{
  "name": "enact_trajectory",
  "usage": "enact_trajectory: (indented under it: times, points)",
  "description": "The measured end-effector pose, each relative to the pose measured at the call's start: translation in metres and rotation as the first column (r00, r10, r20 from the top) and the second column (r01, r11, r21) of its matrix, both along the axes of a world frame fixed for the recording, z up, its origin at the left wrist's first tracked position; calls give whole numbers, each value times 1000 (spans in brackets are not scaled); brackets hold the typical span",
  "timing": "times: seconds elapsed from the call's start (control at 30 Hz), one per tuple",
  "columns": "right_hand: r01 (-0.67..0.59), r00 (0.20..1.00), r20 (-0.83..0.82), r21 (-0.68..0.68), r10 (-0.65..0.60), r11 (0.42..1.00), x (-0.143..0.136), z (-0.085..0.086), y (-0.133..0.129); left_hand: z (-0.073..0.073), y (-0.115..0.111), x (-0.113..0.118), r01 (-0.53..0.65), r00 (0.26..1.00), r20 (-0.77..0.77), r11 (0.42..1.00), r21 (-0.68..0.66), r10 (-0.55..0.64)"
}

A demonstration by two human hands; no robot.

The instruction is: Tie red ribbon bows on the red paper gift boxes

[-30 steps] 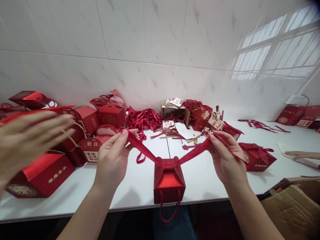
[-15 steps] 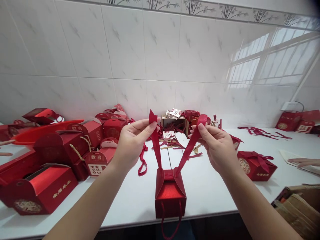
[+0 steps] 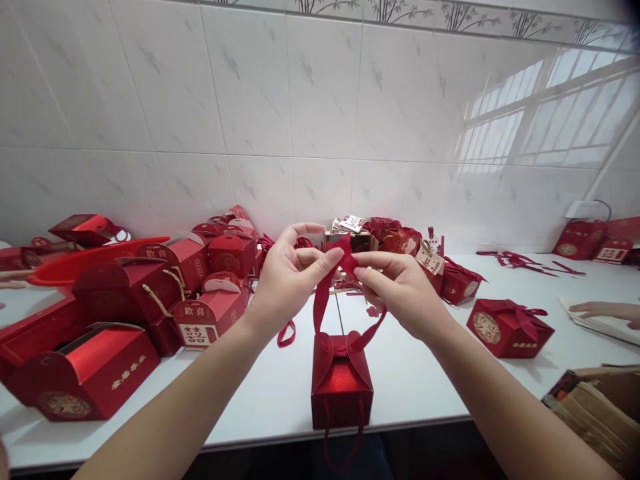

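A small red gift box point(image 3: 342, 393) stands at the table's front edge, its flaps folded together on top and a cord handle hanging down its front. From its top rises a red ribbon point(image 3: 323, 303), whose two lengths come up to my hands. My left hand point(image 3: 300, 273) pinches one end between thumb and forefinger, its other fingers raised. Close beside it, my right hand point(image 3: 395, 283) pinches the other length just above the box. The two ends meet or overlap between my fingertips; how they cross is partly hidden.
Red gift boxes point(image 3: 95, 373) crowd the left side around a red basin point(image 3: 95, 260). Tags point(image 3: 350, 223) and more boxes lie at the back. A ribbon-tied box point(image 3: 510, 330) and an open carton point(image 3: 600, 413) stand right. Another person's hand point(image 3: 605, 310) rests at the right edge.
My hands have moved toward each other from wide apart, bringing the two ribbon ends together above the box. The box has stayed in nearly the same place.
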State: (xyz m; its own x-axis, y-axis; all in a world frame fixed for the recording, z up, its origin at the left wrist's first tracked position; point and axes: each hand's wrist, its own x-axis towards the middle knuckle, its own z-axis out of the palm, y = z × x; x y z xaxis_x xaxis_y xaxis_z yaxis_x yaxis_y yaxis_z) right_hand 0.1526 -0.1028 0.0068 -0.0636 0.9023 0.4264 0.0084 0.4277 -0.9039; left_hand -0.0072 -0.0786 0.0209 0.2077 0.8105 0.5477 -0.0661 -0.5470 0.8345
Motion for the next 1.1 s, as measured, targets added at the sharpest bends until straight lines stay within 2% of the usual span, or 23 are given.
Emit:
enact_trajectory:
  times: [0.17,0.27,0.33,0.4,0.47,0.53,0.57,0.6,0.67,0.73,0.77,0.83,0.9,0.93,0.97,1.03,1.1]
  points:
    - [-131,990,58,14,130,991,-5,-3,-3,-6,-1,-2,-53,984,-166,998,37,58]
    - [-136,991,-17,-31,136,990,-9,-8,2,-11,1,-1,-107,963,-236,988,111,131]
    - [-159,984,-98,-93,150,983,-11,-11,6,-16,4,0,-165,927,-305,966,197,220]
    - [-181,971,-185,-156,152,971,-13,-15,10,-21,8,1,-243,858,-355,902,357,371]
    - [-190,956,-266,-240,124,952,-14,-17,12,-27,12,2,-301,775,-333,777,554,537]
    - [-187,943,-324,-344,70,920,-14,-20,15,-33,16,2,-301,734,-284,670,678,617]
    - [-192,938,-343,-385,53,903,-14,-21,16,-35,17,2,-288,737,-277,657,697,616]
    - [-204,933,-357,-402,52,893,-13,-22,16,-36,18,2,-270,755,-287,679,683,590]
    - [-252,925,-363,-364,112,897,-10,-26,18,-35,18,0,-209,828,-343,811,546,444]
    - [-273,933,-309,-267,186,924,-7,-31,18,-33,17,-2,-68,917,-362,958,278,169]
    - [-253,948,-252,-213,197,944,-5,-34,19,-33,18,-4,31,944,-331,992,125,12]
    - [-171,983,-86,-88,163,981,-1,-40,19,-33,21,-8,218,948,-210,968,-123,-240]
    - [-88,990,123,115,74,990,3,-48,19,-34,25,-11,342,924,-78,900,-269,-374]
    - [-67,973,230,251,7,966,5,-51,20,-36,28,-12,385,912,-12,867,-317,-409]
    - [-62,942,327,401,-80,914,8,-53,20,-36,29,-13,420,901,57,835,-357,-429]
    - [-86,837,448,674,-313,733,11,-57,21,-37,30,-15,466,884,179,778,-420,-432]
    - [-124,701,454,837,-550,534,14,-57,22,-35,27,-17,477,879,241,747,-463,-412]
